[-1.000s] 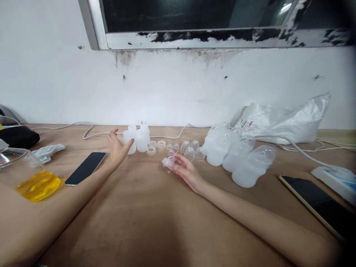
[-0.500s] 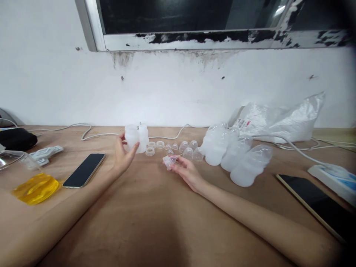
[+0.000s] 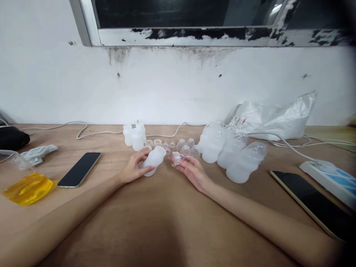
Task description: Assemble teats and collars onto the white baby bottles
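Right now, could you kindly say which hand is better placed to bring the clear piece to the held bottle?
Probably the right hand: it holds the clear piece, while the left hand grips the bottle, tilted toward it.

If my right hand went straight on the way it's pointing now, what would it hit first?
Most likely the white bottle in your left hand: its upper end lies just beyond the clear cap your right hand holds. Depth is unclear in this view, so it could pass in front or behind.
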A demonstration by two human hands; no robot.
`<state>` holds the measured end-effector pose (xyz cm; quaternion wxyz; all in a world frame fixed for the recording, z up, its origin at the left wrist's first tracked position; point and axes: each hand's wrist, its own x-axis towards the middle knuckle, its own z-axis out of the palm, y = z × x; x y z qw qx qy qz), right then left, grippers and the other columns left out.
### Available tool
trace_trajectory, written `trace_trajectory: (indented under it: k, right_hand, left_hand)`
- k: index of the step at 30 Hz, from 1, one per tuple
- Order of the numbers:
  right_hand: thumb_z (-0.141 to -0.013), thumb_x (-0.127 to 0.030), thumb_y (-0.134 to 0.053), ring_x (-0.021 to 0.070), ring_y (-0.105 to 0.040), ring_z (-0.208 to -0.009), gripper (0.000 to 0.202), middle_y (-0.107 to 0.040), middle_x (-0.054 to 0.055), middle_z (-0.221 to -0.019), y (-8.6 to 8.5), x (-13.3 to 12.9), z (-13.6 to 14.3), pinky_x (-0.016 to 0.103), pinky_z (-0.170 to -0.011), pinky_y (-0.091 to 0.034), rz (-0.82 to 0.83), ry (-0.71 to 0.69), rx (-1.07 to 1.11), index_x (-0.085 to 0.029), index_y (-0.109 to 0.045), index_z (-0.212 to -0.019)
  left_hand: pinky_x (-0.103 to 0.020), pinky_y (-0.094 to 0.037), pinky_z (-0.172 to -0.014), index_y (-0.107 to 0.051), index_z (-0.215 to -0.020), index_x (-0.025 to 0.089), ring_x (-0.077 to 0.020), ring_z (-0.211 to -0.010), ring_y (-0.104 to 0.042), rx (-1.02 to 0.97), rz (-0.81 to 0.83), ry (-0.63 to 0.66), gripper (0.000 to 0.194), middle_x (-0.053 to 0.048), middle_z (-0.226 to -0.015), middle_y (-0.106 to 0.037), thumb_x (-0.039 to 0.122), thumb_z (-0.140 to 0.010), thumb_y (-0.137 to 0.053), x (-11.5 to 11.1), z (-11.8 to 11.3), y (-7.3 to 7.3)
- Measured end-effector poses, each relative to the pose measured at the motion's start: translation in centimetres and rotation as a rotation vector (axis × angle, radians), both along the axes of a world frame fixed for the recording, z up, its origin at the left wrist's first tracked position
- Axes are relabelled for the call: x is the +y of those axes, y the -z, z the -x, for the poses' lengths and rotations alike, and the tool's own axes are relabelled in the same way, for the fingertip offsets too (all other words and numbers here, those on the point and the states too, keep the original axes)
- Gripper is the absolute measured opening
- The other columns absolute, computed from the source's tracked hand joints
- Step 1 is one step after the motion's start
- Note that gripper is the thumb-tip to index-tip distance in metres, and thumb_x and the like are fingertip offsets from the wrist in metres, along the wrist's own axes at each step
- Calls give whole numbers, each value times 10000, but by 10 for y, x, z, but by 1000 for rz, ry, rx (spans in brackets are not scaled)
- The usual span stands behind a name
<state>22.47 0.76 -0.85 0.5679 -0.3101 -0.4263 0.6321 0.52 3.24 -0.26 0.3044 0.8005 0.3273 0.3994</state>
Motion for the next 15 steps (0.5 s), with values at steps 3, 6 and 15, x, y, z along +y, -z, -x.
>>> trace_trajectory:
  k: [3,6,15]
  right_hand:
    - [-645,-190,-669,202,-574,-951,210,-620,36,-957,1,2,0,358,-847,-432,-23,-4,-17,-186,-603,-844]
    - [-653,-217,-663,191,-572,-943,242,-627,31,-952,-2,3,-2,364,-861,-417,-68,11,-48,-205,-593,-884]
    - [-594,-275,-702,148,-553,-798,384,-572,18,-993,-17,6,-7,315,-750,-446,-289,78,-408,-242,-566,-952]
  left_hand:
    - [-329,-433,-844,-492,-1061,163,-210,-1016,-485,19,-15,-8,378,-82,-1068,-513,314,-726,-578,0,0,0]
    - [-320,-427,-850,-484,-1081,162,-211,-1034,-481,50,-56,3,392,-86,-1104,-512,317,-731,-571,-1,0,1]
    - [-330,-366,-925,-446,-1196,181,-228,-1080,-482,177,-117,22,497,-67,-1207,-513,355,-743,-552,-3,0,-16]
